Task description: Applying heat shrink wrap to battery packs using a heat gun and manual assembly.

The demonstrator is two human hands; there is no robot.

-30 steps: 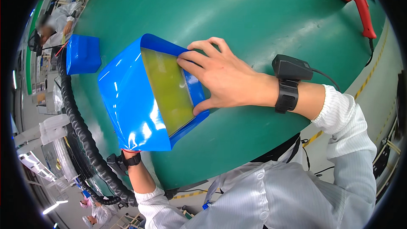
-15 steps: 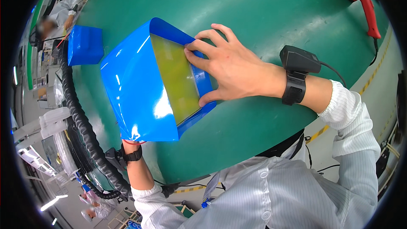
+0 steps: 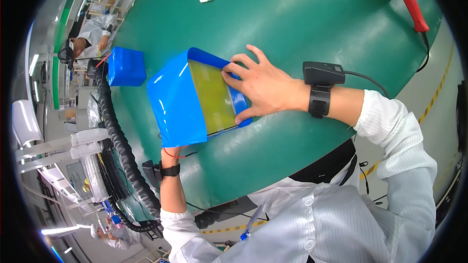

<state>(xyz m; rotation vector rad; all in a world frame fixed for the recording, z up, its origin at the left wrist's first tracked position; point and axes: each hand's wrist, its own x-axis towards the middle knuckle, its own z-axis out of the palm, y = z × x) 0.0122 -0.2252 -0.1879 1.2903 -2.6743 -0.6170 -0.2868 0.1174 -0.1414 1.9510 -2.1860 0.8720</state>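
fingers (image 3: 235,70) of the right hand (image 3: 268,88) spread wide from the thumb (image 3: 245,115), spanning the open end of a blue sleeve (image 3: 175,107) around a yellow-green block (image 3: 208,95), centre-left of frame; left hand (image 3: 171,151) mostly hidden, grip untellable. lower flap (image 3: 246,122) shows less than before, suggesting straightening.

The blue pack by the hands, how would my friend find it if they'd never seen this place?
Find the big green table, then the person's right hand over it. Just left of that hand, its fingertips touch a boxy blue pack. Unlike the other blue box farther left, this one shows a broad yellow-green face.
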